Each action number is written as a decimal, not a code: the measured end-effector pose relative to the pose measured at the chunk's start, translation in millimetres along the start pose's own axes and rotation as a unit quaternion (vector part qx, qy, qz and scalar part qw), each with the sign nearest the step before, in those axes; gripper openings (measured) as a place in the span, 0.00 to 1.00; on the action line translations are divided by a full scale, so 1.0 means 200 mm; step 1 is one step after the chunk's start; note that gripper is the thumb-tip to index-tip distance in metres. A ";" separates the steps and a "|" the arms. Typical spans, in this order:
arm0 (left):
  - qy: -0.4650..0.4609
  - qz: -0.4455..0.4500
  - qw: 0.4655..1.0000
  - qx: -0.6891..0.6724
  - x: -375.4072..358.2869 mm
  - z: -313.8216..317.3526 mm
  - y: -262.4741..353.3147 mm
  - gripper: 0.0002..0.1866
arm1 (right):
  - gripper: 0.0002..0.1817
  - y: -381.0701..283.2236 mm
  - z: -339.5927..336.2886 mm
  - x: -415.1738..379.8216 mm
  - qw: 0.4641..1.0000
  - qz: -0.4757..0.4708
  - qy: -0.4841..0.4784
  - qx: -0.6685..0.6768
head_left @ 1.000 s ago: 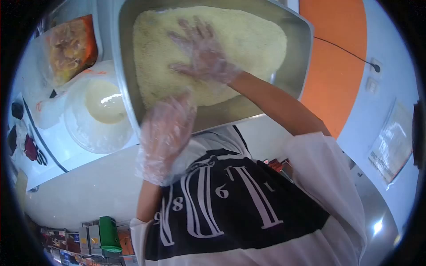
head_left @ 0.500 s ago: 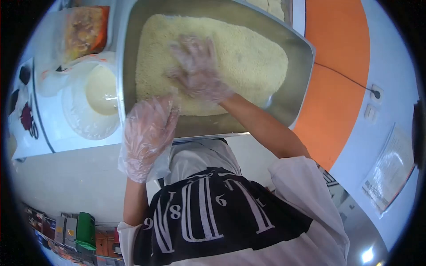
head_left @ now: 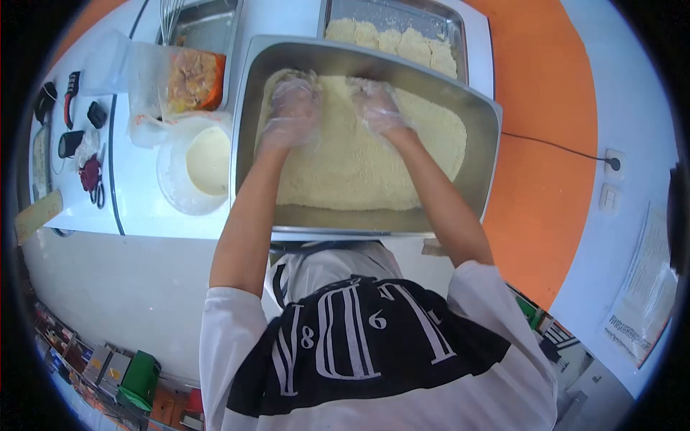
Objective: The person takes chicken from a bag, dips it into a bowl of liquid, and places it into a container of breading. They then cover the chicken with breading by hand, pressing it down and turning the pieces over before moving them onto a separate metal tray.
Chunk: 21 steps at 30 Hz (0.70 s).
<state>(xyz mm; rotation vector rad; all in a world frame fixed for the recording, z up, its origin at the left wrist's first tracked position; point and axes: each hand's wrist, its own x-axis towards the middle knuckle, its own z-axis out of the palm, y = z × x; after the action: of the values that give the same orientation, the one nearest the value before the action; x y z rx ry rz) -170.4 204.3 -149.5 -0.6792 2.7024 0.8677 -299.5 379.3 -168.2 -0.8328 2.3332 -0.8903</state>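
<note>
Pale yellow coating flour (head_left: pixel 352 172) lies in a deep steel pan (head_left: pixel 478 147) in front of me. My left hand (head_left: pixel 293 111), in a clear plastic glove, presses into the flour near the pan's far left corner. Beside it to the right, my right hand (head_left: pixel 376 106), gloved the same way, reaches into the far side of the flour. The fingers of both hands bend down and their tips are buried, so what they may grasp is hidden.
Left of the pan stand a tub of pale batter (head_left: pixel 208 161) and a plastic bag of meat pieces (head_left: pixel 195 79). A tray of floured pieces (head_left: pixel 395 44) sits behind. A whisk (head_left: pixel 169 18), a knife sharpener (head_left: pixel 70 99) and scissors (head_left: pixel 98 192) lie further left. A cord (head_left: pixel 553 146) runs rightward.
My left hand has gone from the pan's near left edge into the flour at the far side. My right hand has shifted right. The camera view has moved, showing more of the table.
</note>
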 end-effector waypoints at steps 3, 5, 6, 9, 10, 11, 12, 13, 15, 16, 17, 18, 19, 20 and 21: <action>0.013 -0.027 0.979 -0.200 -0.02 0.03 0.08 0.29 | 0.25 -0.07 -0.10 0.04 0.999 -0.010 -0.042 0.028; 0.146 0.130 0.971 -0.141 -0.03 0.14 -0.04 0.23 | 0.25 -0.20 -0.20 0.04 0.993 0.009 -0.113 -0.027; 0.267 0.281 0.918 -0.080 -0.04 0.17 -0.10 0.18 | 0.26 -0.25 -0.22 0.03 0.993 0.004 -0.106 -0.045; 0.168 0.203 0.885 -0.384 -0.02 0.01 -0.16 0.27 | 0.27 -0.36 -0.19 0.12 0.984 0.001 -0.146 -0.101; 0.162 0.202 0.886 -0.385 -0.04 -0.08 -0.12 0.27 | 0.27 -0.39 -0.13 0.15 0.971 0.003 -0.195 -0.139; 0.200 0.108 0.893 -0.388 -0.08 -0.21 -0.04 0.21 | 0.27 -0.34 0.04 0.15 0.971 0.008 -0.197 -0.138; 0.235 0.013 0.892 -0.387 -0.12 -0.30 0.01 0.16 | 0.26 -0.20 0.29 0.12 0.970 -0.094 -0.030 -0.221; 0.227 0.007 0.892 -0.390 -0.15 -0.33 0.04 0.16 | 0.25 -0.12 0.44 0.09 0.926 -0.191 0.135 -0.296; 0.230 0.025 0.879 -0.416 -0.20 -0.35 0.04 0.16 | 0.26 -0.15 0.39 0.07 0.937 -0.198 0.088 -0.276; 0.232 0.038 0.877 -0.420 -0.21 -0.35 0.02 0.16 | 0.27 -0.16 0.37 0.07 0.942 -0.212 0.055 -0.255; 0.233 0.043 0.874 -0.424 -0.22 -0.35 0.01 0.17 | 0.27 -0.17 0.38 0.06 0.942 -0.203 0.054 -0.261; 0.237 0.049 0.873 -0.424 -0.23 -0.35 0.00 0.17 | 0.29 -0.17 0.38 0.06 0.939 -0.214 0.064 -0.260; 0.241 0.053 0.870 -0.426 -0.23 -0.37 0.00 0.17 | 0.31 -0.18 0.37 0.08 0.935 -0.229 0.075 -0.259; 0.240 0.057 0.870 -0.428 -0.23 -0.38 0.00 0.17 | 0.31 -0.19 0.36 0.07 0.934 -0.226 0.079 -0.265; 0.238 0.061 0.870 -0.428 -0.25 -0.39 0.00 0.17 | 0.32 -0.18 0.35 0.06 0.933 -0.240 0.069 -0.258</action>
<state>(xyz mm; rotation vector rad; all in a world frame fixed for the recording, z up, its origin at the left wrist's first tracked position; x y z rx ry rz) -133.1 175.4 -70.0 -0.9814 2.6674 2.2479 -249.8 319.9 -191.2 -1.6571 2.5752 -0.5152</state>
